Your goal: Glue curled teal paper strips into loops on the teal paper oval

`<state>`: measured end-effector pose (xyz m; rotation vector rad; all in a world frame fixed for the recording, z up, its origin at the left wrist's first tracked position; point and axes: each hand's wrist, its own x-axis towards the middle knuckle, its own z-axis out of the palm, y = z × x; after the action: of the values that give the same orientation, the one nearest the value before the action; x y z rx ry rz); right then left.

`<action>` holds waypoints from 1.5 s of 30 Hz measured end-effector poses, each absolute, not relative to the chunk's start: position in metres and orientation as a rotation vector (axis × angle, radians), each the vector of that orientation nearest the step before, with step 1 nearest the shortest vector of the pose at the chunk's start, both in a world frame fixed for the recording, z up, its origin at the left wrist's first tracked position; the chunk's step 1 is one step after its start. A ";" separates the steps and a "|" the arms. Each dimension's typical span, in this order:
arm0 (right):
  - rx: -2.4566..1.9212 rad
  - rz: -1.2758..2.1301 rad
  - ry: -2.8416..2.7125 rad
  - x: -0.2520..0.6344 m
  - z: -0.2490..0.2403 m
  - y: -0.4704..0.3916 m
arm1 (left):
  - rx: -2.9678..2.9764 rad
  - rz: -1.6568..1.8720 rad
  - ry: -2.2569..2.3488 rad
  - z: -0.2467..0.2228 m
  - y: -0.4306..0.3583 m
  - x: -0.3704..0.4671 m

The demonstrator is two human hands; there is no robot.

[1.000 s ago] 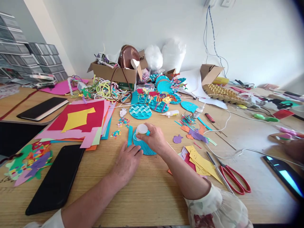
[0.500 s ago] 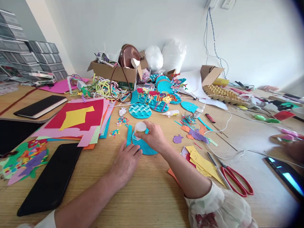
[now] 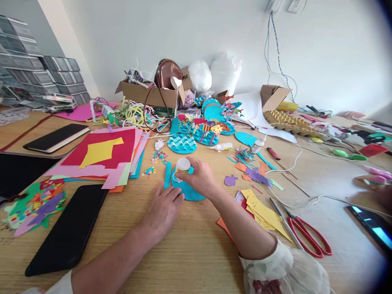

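My right hand (image 3: 200, 176) is closed round a small clear bottle with a whitish round end (image 3: 183, 165), tipped over a blue paper disc (image 3: 191, 192). My left hand (image 3: 162, 206) lies on the table with its fingers spread, fingertips at the disc's left edge and by the foot of a blue paper strip (image 3: 167, 174). Small coloured paper bits (image 3: 149, 171) lie left of the strip. Behind the bottle is a blue disc with white waves (image 3: 181, 143).
Stacked coloured paper (image 3: 122, 175) and a black phone (image 3: 65, 230) lie left. Red-handled scissors (image 3: 309, 237), yellow paper pieces (image 3: 263, 210) and a white cable (image 3: 290, 201) are at the right. Finished-looking sea decorations (image 3: 206, 132) stand behind, near a cardboard box (image 3: 150, 94).
The whole view has shifted slightly, so things appear a little further right. Both hands keep nearly the same pose, the bottle still over the blue disc.
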<state>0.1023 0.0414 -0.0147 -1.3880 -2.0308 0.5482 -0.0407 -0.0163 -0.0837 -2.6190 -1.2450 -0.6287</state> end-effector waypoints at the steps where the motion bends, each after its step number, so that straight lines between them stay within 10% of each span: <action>1: -1.387 0.545 -2.029 0.102 -0.015 0.042 | -2.621 -0.625 -1.246 -0.084 -0.016 -0.041; 45: -1.401 0.644 -1.901 0.109 -0.020 0.047 | -2.682 -0.540 -1.366 -0.077 -0.020 -0.039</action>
<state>0.1089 0.0475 -0.0198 -1.4010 -1.9012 0.6435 -0.0388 -0.0199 -0.0772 -2.6816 -1.3655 -0.5402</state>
